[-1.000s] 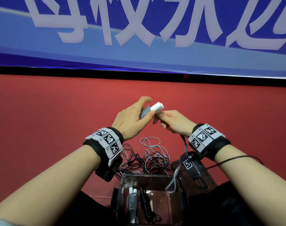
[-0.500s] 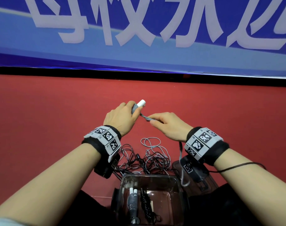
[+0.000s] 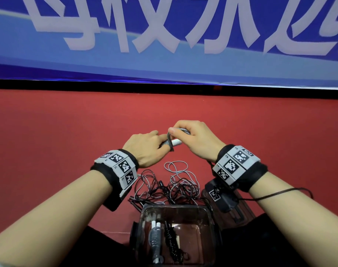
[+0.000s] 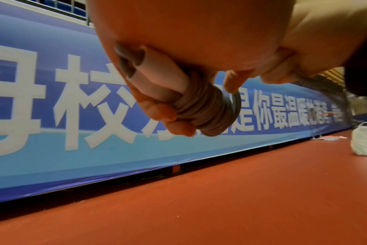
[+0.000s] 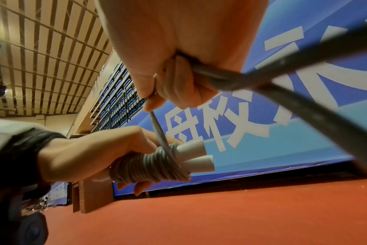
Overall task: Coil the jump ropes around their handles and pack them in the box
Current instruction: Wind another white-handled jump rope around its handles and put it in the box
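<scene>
Since the earlier frame the right hand (image 3: pixel 198 140) has been carried up and over the handles, from beside them to above them, with the grey rope (image 5: pixel 157 131) drawn taut. The left hand (image 3: pixel 145 149) is curled round the paired white handles (image 5: pixel 196 156), smooth plastic tubes bound by ridged grey coils (image 5: pixel 149 167). The rope is pinched in the right hand's closed fingers (image 5: pixel 178 86). On the red floor (image 3: pixel 48 141), near the wrists, a loose tangle of black and grey rope (image 3: pixel 170 184) is spread. Just behind it sits a clear plastic box (image 3: pixel 176 209); one grey and one black coiled rope (image 3: pixel 172 243) are laid inside. A blue banner (image 3: pixel 164 54) is stretched beyond.
</scene>
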### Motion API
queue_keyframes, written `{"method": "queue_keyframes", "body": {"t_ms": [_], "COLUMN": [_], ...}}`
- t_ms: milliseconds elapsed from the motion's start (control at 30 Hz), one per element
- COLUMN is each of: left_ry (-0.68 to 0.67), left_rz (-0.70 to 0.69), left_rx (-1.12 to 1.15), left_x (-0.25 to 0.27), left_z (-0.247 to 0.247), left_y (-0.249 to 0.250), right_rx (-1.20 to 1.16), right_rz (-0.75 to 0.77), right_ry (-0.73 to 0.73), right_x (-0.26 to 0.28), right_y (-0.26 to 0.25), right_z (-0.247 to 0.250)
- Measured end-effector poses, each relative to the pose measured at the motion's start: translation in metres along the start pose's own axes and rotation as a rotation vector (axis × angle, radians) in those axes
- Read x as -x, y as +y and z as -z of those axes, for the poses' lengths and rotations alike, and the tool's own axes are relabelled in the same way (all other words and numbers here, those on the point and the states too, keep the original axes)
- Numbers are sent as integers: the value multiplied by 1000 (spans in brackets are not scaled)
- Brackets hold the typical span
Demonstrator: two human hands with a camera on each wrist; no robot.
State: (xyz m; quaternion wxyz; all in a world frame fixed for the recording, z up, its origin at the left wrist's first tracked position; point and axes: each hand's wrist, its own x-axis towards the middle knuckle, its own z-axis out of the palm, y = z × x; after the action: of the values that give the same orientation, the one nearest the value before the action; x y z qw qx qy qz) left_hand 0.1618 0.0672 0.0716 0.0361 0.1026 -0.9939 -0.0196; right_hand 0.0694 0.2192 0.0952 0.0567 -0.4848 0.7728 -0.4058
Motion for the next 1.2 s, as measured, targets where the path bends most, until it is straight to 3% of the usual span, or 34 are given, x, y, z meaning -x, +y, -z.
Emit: {"method": "queue_keyframes", "body": {"t_ms": [133, 367, 467, 633, 800, 1033, 1200], "left_ry": [29, 107, 142, 236, 276, 375, 425], "left_rz": [-86, -207, -209, -200, -234, -139, -20], "left_rx": [-48, 108, 274, 780, 961, 1048, 945], "left_x": [1, 3, 7, 11, 14, 12, 8], "left_z": [-3, 2, 6, 13, 20, 21, 20], "left_y": [7, 10, 16, 21, 22, 18, 12], "right_rx": [-101, -206, -227, -315, -451, -376, -320], "right_rz": [-18, -53, -77, -144, -273, -310, -240], "right_ry": [10, 18, -5, 39, -25, -13, 4], "right_x": [0, -1, -1, -4, -5, -5, -8], "right_y": [3, 3, 3, 9, 18, 15, 15], "right_z": [6, 14, 20, 21, 21, -5, -20]}}
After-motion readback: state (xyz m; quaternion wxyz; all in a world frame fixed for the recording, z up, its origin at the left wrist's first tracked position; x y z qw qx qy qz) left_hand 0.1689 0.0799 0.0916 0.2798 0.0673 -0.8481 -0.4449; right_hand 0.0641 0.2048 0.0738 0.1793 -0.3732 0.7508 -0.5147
